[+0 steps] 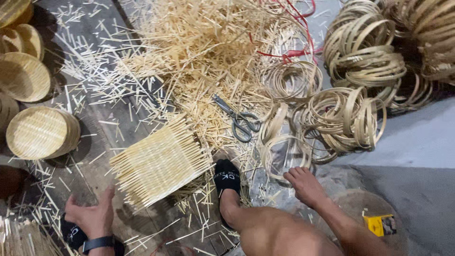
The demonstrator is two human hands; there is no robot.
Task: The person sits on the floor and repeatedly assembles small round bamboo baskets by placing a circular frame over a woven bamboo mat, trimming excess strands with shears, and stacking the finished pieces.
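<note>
The woven bamboo mat [159,163] lies on the floor [417,137], within reach of both hands; left hand [92,215] rests half-open beside it, right hand [303,185] spreads empty toward bamboo hoops [341,118].

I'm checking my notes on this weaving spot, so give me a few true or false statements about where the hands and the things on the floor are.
1. The scissors lie on the bamboo sticks, in neither hand. True.
2. The right hand holds the scissors. False: it is empty, beside the loose bamboo rings.
3. The left hand wears a dark wristband. True.
4. The woven stick mat hangs on a wall. False: it lies on the floor.
5. Round woven baskets sit at the left. True.
</note>
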